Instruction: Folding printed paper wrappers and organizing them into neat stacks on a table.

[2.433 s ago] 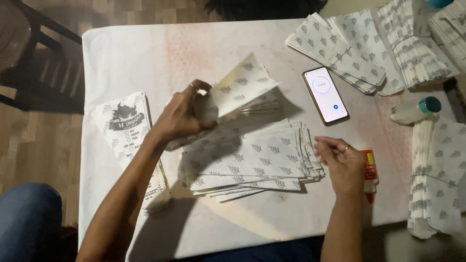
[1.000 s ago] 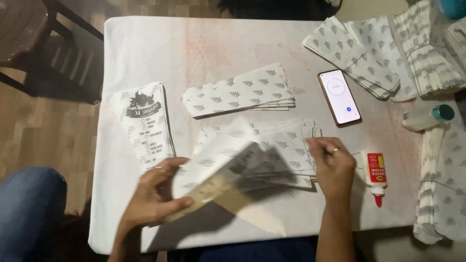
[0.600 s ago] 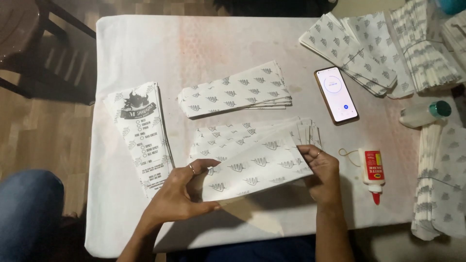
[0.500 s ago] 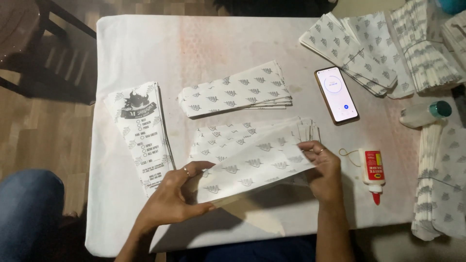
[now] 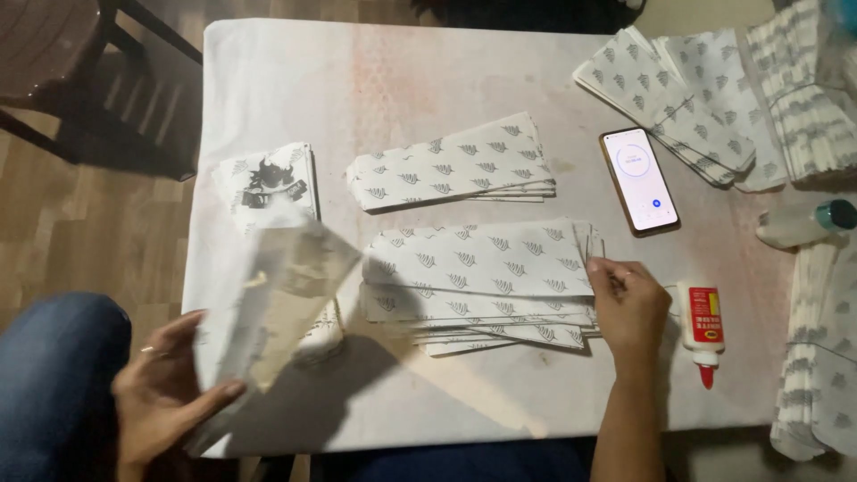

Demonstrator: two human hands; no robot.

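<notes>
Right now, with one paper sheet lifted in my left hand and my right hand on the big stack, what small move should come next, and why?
Probably lay the sheet down on the printed stack at the table's left edge. The left hand holds it tilted in the air just in front of that stack, while the right hand rests at the right end of the fanned stack.

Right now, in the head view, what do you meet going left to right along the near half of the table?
Left hand → blurred paper sheet it holds → stack of leaf-print paper bags → right hand → glue bottle → more leaf-print bags at the right edge.
</notes>
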